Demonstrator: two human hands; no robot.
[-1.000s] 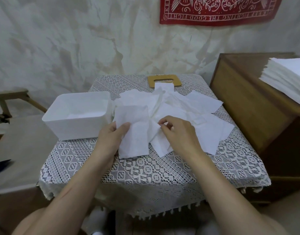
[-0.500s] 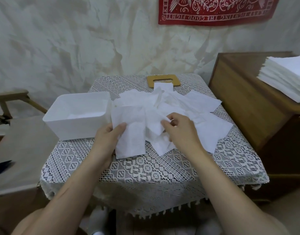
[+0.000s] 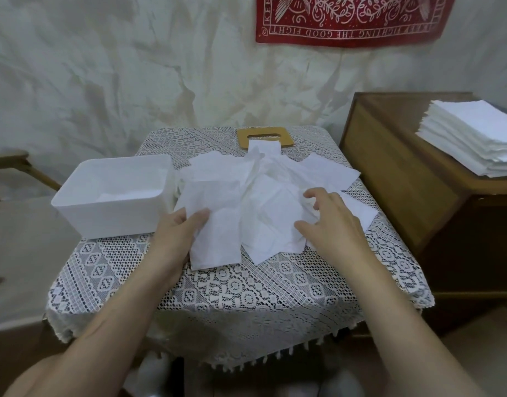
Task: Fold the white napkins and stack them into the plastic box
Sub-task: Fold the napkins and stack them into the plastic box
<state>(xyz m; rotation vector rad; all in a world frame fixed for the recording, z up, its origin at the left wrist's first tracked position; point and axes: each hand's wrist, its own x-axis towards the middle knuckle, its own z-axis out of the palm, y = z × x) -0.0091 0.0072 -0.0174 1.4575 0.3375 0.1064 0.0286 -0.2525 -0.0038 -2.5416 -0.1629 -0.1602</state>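
Observation:
A folded white napkin (image 3: 216, 224) lies on the lace-covered table (image 3: 246, 296), just right of the white plastic box (image 3: 83, 206). My left hand (image 3: 176, 236) pinches the napkin's left edge, thumb on top and fingers hidden beneath. Several loose white napkins (image 3: 275, 193) lie crumpled in a pile in the middle of the table. My right hand (image 3: 331, 222) is over the right side of that pile with its fingers spread and slightly bent, holding nothing. Something white lies on the box's floor; I cannot tell what.
A wooden lid with a slot (image 3: 260, 135) lies at the table's far edge, partly under the pile. At the right stands a wooden cabinet (image 3: 389, 173) bearing a tall stack of napkins (image 3: 472, 136). A wooden chair arm (image 3: 8, 160) is at the left.
My right hand has let go of the napkin it pinched and moved right over the pile, fingers spreading. My left hand has kept its hold on the folded napkin.

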